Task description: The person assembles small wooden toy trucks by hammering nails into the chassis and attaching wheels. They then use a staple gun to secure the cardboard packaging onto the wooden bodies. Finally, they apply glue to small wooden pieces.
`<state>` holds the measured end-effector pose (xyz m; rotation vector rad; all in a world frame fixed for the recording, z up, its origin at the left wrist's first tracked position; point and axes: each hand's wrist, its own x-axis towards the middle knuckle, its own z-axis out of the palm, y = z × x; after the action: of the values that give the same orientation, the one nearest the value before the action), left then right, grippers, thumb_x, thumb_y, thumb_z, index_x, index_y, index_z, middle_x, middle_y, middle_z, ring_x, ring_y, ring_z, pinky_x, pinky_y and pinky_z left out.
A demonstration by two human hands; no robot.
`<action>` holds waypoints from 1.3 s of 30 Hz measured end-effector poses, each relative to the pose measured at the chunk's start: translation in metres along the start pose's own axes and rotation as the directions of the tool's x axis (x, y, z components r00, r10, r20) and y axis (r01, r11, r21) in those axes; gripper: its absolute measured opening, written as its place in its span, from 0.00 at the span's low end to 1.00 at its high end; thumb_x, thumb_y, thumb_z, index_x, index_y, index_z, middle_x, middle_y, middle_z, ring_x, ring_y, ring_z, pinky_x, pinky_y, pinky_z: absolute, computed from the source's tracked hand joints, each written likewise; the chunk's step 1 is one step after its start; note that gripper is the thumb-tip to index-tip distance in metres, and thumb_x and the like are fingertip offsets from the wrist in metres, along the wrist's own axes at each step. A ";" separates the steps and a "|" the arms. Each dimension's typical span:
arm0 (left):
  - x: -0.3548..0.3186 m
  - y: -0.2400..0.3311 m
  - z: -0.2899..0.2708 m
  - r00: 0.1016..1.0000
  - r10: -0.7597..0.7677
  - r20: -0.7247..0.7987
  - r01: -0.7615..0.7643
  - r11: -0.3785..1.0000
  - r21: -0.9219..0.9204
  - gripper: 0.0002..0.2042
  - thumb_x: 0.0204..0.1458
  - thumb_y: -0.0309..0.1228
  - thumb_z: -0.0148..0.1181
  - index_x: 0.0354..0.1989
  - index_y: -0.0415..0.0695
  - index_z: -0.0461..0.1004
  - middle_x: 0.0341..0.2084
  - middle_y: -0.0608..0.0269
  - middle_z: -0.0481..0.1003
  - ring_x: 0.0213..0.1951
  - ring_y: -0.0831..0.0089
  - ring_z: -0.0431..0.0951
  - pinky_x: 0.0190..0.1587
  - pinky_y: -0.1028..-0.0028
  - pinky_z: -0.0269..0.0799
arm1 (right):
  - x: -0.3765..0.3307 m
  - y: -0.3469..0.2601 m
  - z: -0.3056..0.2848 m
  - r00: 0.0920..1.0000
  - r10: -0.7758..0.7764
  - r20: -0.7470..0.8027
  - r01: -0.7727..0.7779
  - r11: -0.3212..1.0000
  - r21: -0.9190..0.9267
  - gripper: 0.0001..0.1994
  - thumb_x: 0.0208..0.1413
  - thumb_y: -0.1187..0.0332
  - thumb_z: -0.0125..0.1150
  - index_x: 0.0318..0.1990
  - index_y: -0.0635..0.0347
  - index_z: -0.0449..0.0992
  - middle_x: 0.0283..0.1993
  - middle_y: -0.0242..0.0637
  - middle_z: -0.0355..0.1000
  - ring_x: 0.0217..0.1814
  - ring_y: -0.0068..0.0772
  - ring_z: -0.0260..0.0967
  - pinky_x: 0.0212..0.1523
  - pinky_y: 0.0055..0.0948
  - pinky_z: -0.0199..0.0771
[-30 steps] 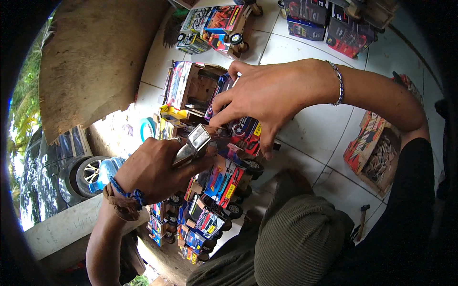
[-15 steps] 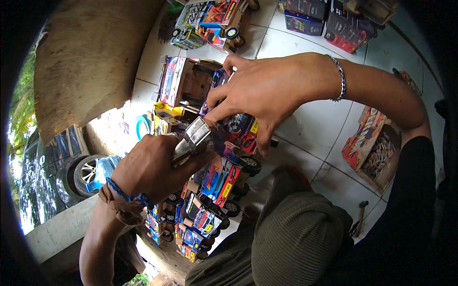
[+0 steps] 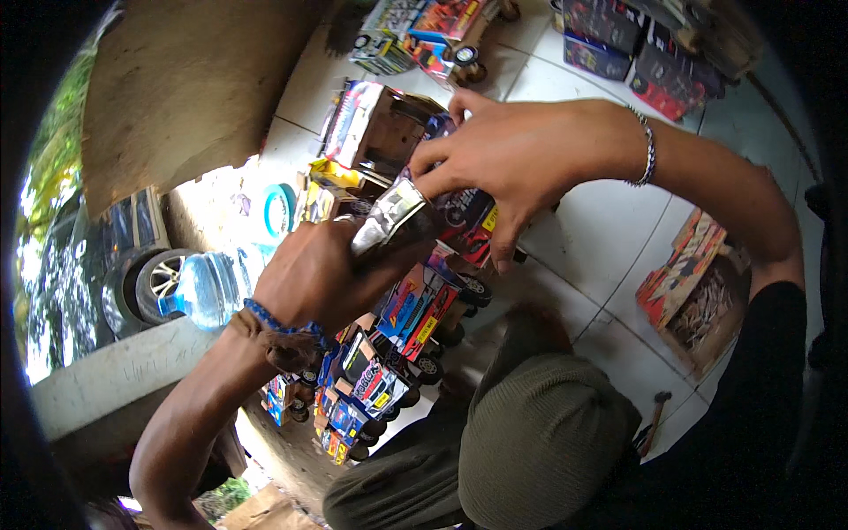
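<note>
My left hand (image 3: 309, 265) is wrapped round a silver metal tool that looks like a staple gun (image 3: 389, 215). Its squared head points up and right, close to my right fingertips. From the right, my right hand (image 3: 530, 150) reaches over a dark purple and red toy truck (image 3: 473, 212), fingers bent onto its top and thumb down at its front. Behind the fingers is the truck's open wooden bed (image 3: 389, 132), with printed paper on its side. My hands and the tool hide where the tool's head meets the truck.
Several printed toy trucks (image 3: 420, 309) line up below my hands; others (image 3: 424, 35) stand at the far side. A wooden box of small pieces (image 3: 698, 300) and a hammer (image 3: 654, 424) lie right. Left are a water jug (image 3: 212, 287), a blue ring (image 3: 278, 208) and a car (image 3: 71, 265).
The view has shifted, so the trucks sit differently in the picture. My left hand and the tool are nearer my right fingers. My right hand keeps its hold on the truck.
</note>
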<state>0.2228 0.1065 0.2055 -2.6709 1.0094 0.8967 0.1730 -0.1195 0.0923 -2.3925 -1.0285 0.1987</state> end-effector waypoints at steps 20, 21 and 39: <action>0.038 -0.086 -0.093 0.991 -0.040 -0.125 0.054 0.992 0.116 0.34 0.55 0.64 0.62 0.33 0.35 0.81 0.20 0.50 0.79 0.22 0.62 0.80 0.30 0.61 0.74 | 0.083 0.093 -0.082 0.989 0.116 -0.089 -0.101 0.982 0.160 0.66 0.31 0.51 0.87 0.77 0.64 0.50 0.75 0.57 0.57 0.75 0.50 0.59 0.73 0.36 0.60; 0.045 -0.090 -0.093 0.993 -0.030 -0.110 0.041 0.994 0.097 0.35 0.54 0.65 0.62 0.33 0.35 0.81 0.20 0.49 0.79 0.23 0.62 0.80 0.30 0.61 0.74 | 0.092 0.101 -0.082 0.994 0.109 -0.031 -0.099 0.968 0.231 0.68 0.30 0.47 0.87 0.77 0.66 0.48 0.75 0.58 0.57 0.77 0.51 0.57 0.74 0.36 0.57; 0.090 -0.094 -0.079 0.994 -0.102 0.030 0.105 0.985 -0.136 0.34 0.58 0.63 0.59 0.39 0.36 0.82 0.23 0.58 0.79 0.27 0.70 0.79 0.30 0.64 0.71 | 0.103 0.126 -0.070 0.982 0.168 0.084 -0.180 0.967 0.179 0.57 0.36 0.41 0.82 0.72 0.62 0.61 0.69 0.55 0.67 0.71 0.54 0.65 0.70 0.41 0.64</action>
<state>0.3749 0.1015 0.2103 -2.7888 0.8230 1.0080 0.3478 -0.1475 0.0933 -2.3174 -0.7908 0.4232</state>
